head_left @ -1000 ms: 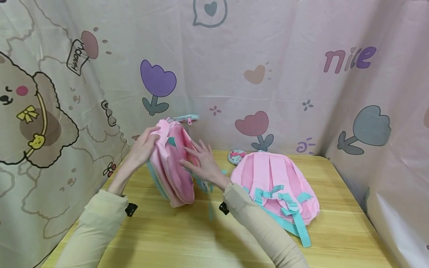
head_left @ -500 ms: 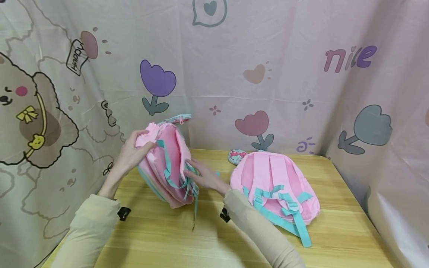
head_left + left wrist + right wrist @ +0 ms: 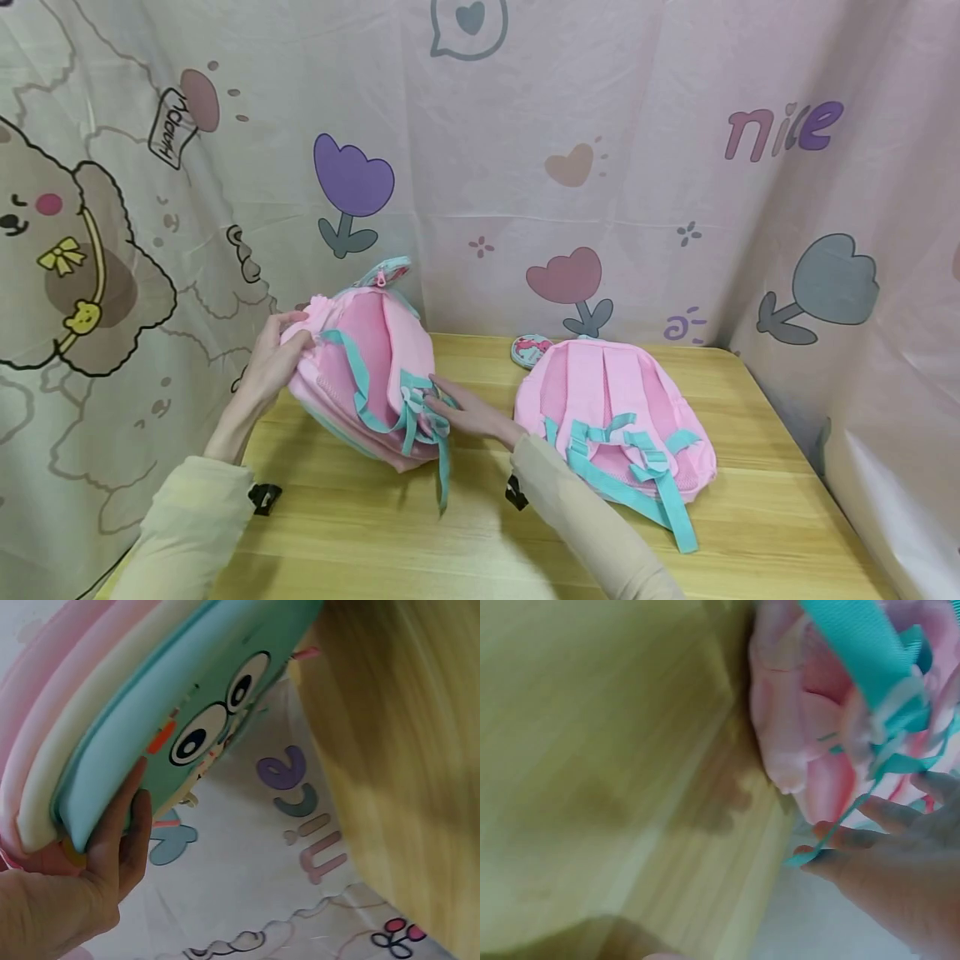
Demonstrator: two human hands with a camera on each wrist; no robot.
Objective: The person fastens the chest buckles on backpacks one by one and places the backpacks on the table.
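A pink backpack [image 3: 375, 367] stands tilted on the left of the table, its back panel and teal straps [image 3: 415, 400] facing me. My left hand [image 3: 272, 360] grips its upper left edge. In the left wrist view, the fingers of that hand lie on the bag's teal front [image 3: 169, 742], which has big cartoon eyes. My right hand [image 3: 472, 410] touches the strap side of the bag at its lower right. Its fingers are fairly straight in the right wrist view, where a thin teal strap end [image 3: 840, 821] crosses them.
A second pink backpack [image 3: 611, 392] lies back side up on the right of the wooden table [image 3: 750, 500], its teal strap trailing forward. Behind it is a small round patterned piece [image 3: 529, 352]. A printed curtain [image 3: 480, 150] encloses the back and sides.
The left backpack has turned so its back and straps face me more, and it leans further left. My left hand moved left and down with it; my right hand slid down to the straps.
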